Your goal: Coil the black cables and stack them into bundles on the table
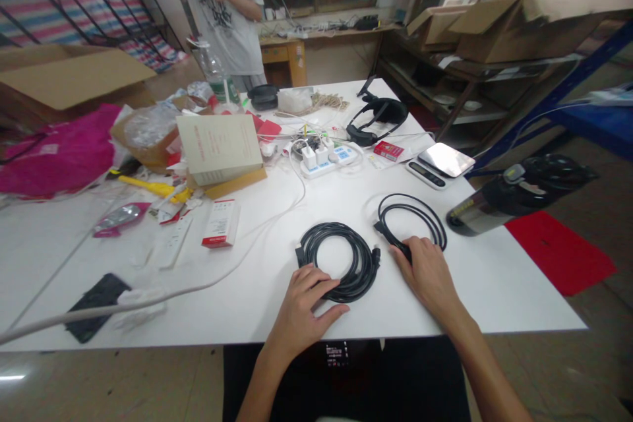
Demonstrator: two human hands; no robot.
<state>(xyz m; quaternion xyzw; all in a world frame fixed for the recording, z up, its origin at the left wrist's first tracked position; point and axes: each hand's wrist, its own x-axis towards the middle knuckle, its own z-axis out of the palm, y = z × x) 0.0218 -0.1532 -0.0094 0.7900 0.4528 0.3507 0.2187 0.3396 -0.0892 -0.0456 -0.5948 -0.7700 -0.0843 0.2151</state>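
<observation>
Two coiled black cables lie on the white table [494, 290] near its front edge. The thicker coil [341, 257] is on the left; my left hand [306, 306] rests on its near rim with fingers curled over the loops. The thinner coil [410, 217] lies to the right. My right hand [428, 273] lies on that thin coil's near edge, fingers bent down over the cable and its plug.
A power strip [329, 161] with white chargers, a kitchen scale [440, 165], a black headset [378, 115], a book [220, 148] and small boxes crowd the table's far half. A black phone [96, 303] lies front left. Another person [225, 6] stands behind the table. A dark flask [514, 198] sits right.
</observation>
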